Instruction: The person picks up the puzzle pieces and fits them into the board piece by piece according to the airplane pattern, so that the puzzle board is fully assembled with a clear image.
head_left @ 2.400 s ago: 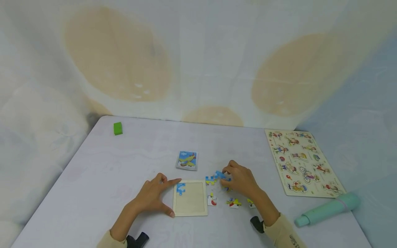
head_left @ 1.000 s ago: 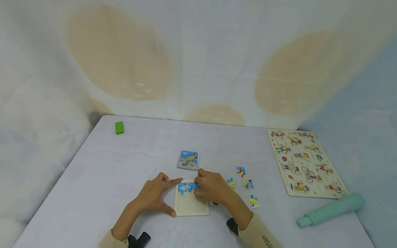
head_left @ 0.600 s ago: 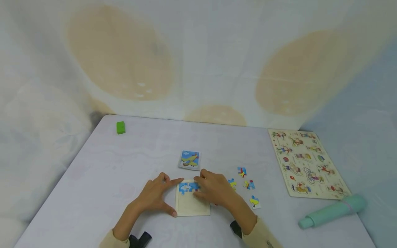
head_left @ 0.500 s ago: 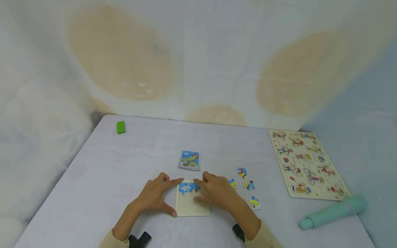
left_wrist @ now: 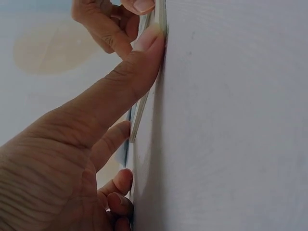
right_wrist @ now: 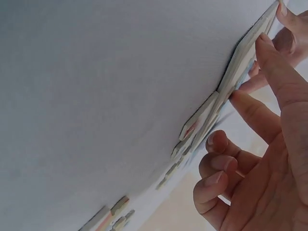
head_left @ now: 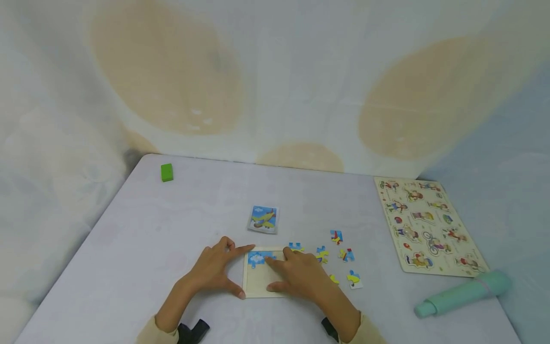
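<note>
White table (head_left: 202, 200), left hand (head_left: 212, 268) C-shaped against wooden tray (head_left: 257, 284)

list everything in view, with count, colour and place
tray: 1, pale wood, between hands
fitted pieces: count unclear, blue and white, tray's far side
loose pieces: at least six, multicoloured, right of tray
picture card: 1, mostly blue and yellow, beyond tray
block: 1, green, far left
board: 1, cream, far right
roll: 1, mint green, near right
table: 1, white, underneath
curtain: white with tan patches, behind
gadgets: 2, black, at wrists
sleeves: 2, tan, bottom
left grip: 1, bare, at tray's left edge
right grip: 1, bare, over tray's right side
</note>
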Tool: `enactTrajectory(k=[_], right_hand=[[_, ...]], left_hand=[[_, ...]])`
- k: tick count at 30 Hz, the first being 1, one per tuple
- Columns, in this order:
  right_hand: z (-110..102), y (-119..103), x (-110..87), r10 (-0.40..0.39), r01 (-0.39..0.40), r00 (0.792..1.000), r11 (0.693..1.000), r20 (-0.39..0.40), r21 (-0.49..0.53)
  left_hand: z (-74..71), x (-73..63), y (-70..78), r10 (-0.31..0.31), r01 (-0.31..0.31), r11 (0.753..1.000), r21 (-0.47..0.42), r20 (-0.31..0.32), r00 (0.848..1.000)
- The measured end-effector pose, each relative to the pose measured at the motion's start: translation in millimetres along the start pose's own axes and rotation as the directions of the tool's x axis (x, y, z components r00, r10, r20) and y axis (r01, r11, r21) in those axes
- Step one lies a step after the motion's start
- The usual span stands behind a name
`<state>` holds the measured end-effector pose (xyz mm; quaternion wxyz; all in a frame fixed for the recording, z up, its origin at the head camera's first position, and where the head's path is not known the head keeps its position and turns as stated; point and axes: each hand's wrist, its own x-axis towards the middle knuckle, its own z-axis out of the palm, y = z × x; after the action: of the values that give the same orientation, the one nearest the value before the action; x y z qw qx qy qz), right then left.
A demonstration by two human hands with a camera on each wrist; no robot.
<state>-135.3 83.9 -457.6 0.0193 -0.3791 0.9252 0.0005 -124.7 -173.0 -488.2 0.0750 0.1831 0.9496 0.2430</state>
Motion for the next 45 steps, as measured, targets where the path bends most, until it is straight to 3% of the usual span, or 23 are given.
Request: enactTrajectory(k=[7,14,20,26,32,35,45], right_hand=[[1,-4,0.9,0.021,-0.021,1.0,1.0,-0.021,-0.013],[-8,6,2.8,0.069,-0.103,0.982,0.977,0.178,0.188],[-10,19,-3.4,0.055,-0.124,0.98,0.922,0.191,0.367],[-15,38,-14.3,0.12,-0.178,0.981,0.865,0.151,0.469],[-10,68,-28.0,0.129,-0.139,0.99,0.739,0.064,0.659],[-6,81,-32.9,0.152,-0.143,0.987,0.691,0.052,0.709],[-6,117,-44.2,0.256,-0.209,0.966,0.677,0.041,0.706]], left_hand=[[-1.2,-0.2,1.6,-0.004,0.004,1.0,0.008,0.0,1.0],[-1.1,0.4,0.9,-0.002,0.002,1.0,0.0,0.007,1.0],[1.4,-0.2,-0.8,-0.005,0.005,1.0,-0.005,0.012,1.0],[2.6,1.3,-2.1,-0.008,0.008,1.0,0.008,0.002,1.0],[2.7,0.5,-1.1,-0.012,0.012,1.0,-0.007,0.001,1.0],[2.0,-0.6,-0.1,-0.014,0.014,1.0,-0.017,0.0,1.0],[3.3,0.2,0.2,-0.031,0.031,0.999,-0.014,0.011,0.999]])
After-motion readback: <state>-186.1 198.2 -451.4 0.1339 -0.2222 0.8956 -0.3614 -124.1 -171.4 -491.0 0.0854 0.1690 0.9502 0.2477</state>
